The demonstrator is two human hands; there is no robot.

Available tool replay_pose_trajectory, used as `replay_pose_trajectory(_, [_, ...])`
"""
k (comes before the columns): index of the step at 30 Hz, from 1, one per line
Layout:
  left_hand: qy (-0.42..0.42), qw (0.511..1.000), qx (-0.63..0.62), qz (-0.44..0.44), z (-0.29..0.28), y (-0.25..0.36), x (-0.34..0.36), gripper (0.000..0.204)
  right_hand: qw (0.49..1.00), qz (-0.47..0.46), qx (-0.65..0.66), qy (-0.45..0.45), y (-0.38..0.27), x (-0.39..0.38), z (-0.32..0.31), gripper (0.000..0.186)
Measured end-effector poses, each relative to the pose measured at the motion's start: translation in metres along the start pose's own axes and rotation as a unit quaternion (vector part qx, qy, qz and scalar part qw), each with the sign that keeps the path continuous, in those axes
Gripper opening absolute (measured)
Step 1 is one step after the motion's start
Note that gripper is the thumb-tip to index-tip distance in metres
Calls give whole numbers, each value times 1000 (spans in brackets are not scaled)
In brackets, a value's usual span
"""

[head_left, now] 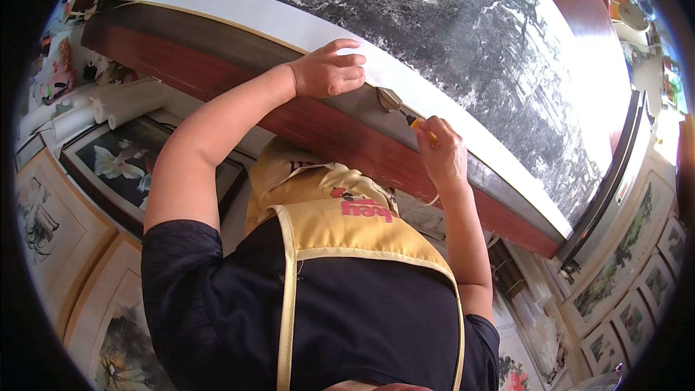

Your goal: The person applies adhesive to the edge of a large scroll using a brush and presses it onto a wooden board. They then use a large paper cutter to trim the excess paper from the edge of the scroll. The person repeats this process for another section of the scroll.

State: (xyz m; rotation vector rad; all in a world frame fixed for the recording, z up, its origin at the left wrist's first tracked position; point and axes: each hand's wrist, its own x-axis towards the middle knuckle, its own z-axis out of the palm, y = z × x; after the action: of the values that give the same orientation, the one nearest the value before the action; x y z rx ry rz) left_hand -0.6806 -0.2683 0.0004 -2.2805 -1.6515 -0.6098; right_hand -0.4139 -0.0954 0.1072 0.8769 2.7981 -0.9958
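Note:
My left hand (329, 71) rests at the near edge of the white paper border (391, 66) around a monochrome ink landscape (456, 43), fingers bent and somewhat apart; its thumb is hidden. My right hand (443, 146) grips a yellow-handled tool (421, 127) whose broad metal blade (389, 99) lies along that edge, just below and right of my left hand. The large sheet lies across a worktable with a dark grey strip and reddish side (195, 71). A thin tan edge runs beneath the paper's left part.
Paper rolls (108, 108) and framed paintings, one with white flowers (116, 159), stand low on the left. A long dark bar (621, 158) borders the table's right end, with more framed landscapes (619, 253) beyond. My yellow apron (369, 239) is directly below the table edge.

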Motion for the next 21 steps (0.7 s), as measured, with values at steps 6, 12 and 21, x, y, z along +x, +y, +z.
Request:
replay_pose_trajectory(6, [34,998,14,-52,-13,-16,-9,13,1000,-19,-2,9,-9,6,8,7])
replay_pose_trajectory(12, [-18,999,38,-29,-21,-12,-19,13,999,-38,-15,12,-17,13,16,7])
replay_pose_trajectory(21, [13,1000,10,-27,-31,-36,-33,15,1000,-8,-14,25,-45,20,31,9])
